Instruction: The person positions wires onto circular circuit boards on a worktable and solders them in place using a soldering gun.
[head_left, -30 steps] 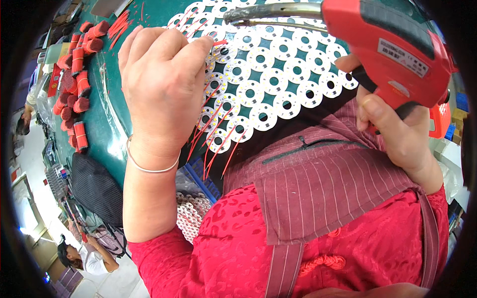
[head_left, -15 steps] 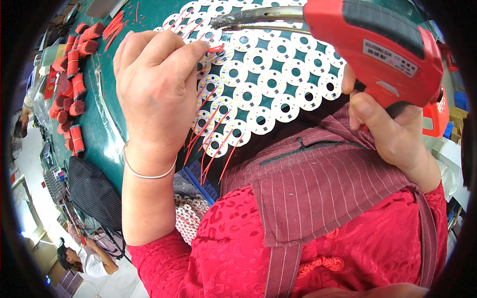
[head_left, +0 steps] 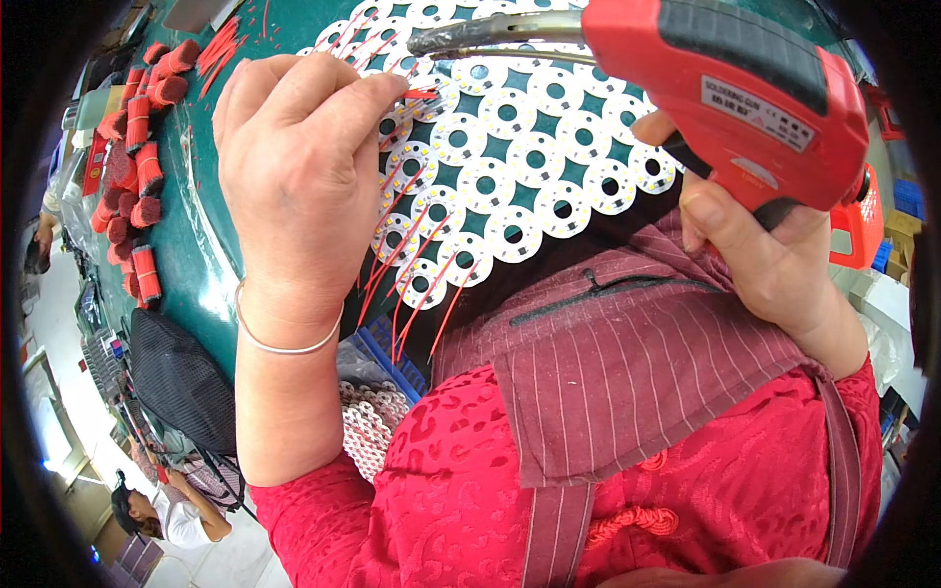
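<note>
A sheet of white ring-shaped LED boards (head_left: 536, 160) lies before me, with red wires standing out from several rings at its left and near edges. My left hand (head_left: 294, 167) is over the left part of the sheet, thumb and fingers pinching short red wires (head_left: 421, 95). The wires' far ends are hidden by the hand. In my right hand (head_left: 760, 255) is a red and black soldering gun (head_left: 745, 93), gripped by its handle. Its dark metal tip (head_left: 431, 41) points left, just beyond the pinched wires; whether it touches a board cannot be told.
Bundles of red wire (head_left: 147, 171) are piled on the green table (head_left: 211, 245) at left, with loose red wires (head_left: 218, 54) farther back. A black mesh bag (head_left: 181, 382) hangs by the table's edge. Below is a blue crate (head_left: 387, 353). Another person (head_left: 181, 514) is at lower left.
My left hand and the soldering gun have shifted slightly left. My right index finger has stretched forward, away from the handle. Both hands keep their hold.
</note>
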### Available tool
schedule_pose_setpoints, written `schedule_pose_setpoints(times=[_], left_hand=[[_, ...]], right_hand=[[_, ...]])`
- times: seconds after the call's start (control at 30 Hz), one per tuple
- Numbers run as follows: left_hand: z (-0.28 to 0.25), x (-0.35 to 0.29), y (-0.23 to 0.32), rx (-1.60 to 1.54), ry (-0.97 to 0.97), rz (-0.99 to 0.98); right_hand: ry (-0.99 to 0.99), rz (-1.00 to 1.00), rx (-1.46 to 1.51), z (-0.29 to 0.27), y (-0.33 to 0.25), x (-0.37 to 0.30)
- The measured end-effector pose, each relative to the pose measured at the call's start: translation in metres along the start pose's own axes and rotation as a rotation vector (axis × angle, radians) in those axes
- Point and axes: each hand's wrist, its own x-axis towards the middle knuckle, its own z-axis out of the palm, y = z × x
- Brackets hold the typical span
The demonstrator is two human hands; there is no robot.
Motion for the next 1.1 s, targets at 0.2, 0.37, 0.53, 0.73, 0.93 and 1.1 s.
schedule_pose_setpoints(times=[0.2,0.37,0.53,0.73,0.93,1.1], left_hand=[[0.001,-0.003,-0.001,0.013,-0.002,-0.031],[0.0,0.0,0.0,0.001,-0.006,-0.01],[-0.001,0.0,0.0,0.004,-0.02,-0.011],[0.002,-0.003,-0.002,0.024,-0.008,-0.032],[-0.002,0.0,0.001,0.007,-0.029,-0.024],[-0.002,-0.001,-0.001,0.01,-0.038,-0.019]], right_hand=[[0.021,0.046,-0.008,-0.004,0.005,-0.002],[-0.04,0.09,-0.123,-0.009,0.006,-0.007],[0.051,0.036,-0.138,0.0,-0.001,-0.006],[0.091,0.023,-0.149,-0.003,0.003,-0.01],[0.099,0.156,-0.094,0.005,-0.008,-0.005],[-0.017,0.008,-0.202,-0.005,0.006,-0.01]])
